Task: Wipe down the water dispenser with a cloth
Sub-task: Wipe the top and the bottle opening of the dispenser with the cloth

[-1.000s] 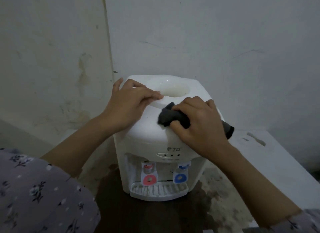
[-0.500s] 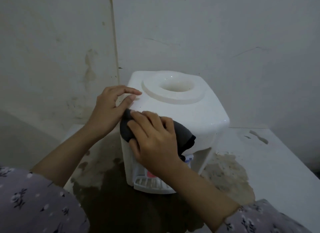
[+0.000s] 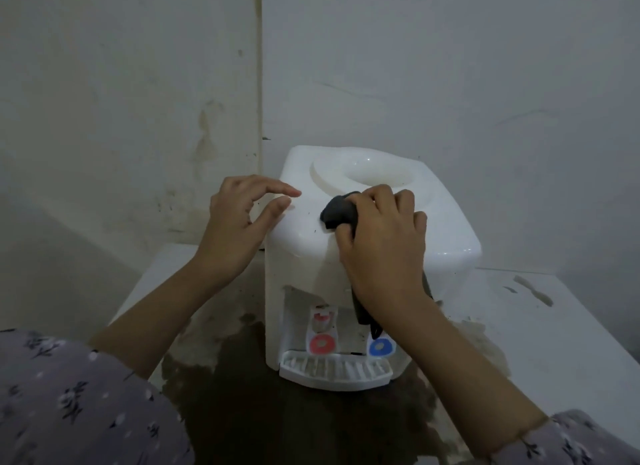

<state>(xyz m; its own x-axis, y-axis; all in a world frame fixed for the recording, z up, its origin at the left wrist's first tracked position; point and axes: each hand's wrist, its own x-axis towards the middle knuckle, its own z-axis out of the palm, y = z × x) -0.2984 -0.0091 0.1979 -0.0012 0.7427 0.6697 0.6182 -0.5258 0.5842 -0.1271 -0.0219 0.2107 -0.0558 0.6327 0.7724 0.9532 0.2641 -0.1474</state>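
A small white water dispenser (image 3: 446, 229) stands on a white counter in a wall corner, its red tap (image 3: 322, 343) and blue tap (image 3: 380, 347) facing me above a drip tray (image 3: 334, 373). My right hand (image 3: 382, 243) presses a dark grey cloth (image 3: 337, 213) against the top front of the dispenser, beside the round bottle recess (image 3: 375, 173). A tail of the cloth hangs below my wrist over the front. My left hand (image 3: 239, 222) rests at the dispenser's upper left corner, fingers spread, holding nothing.
The white counter (image 3: 554, 343) carries a large dark wet stain (image 3: 242, 388) in front of and around the dispenser. Stained walls (image 3: 138, 118) close in right behind and to the left. The counter's left edge drops away near my left forearm.
My right hand with the cloth has moved from the dispenser's front left edge up and right onto the top, near the recess. The left hand stays at the left corner.
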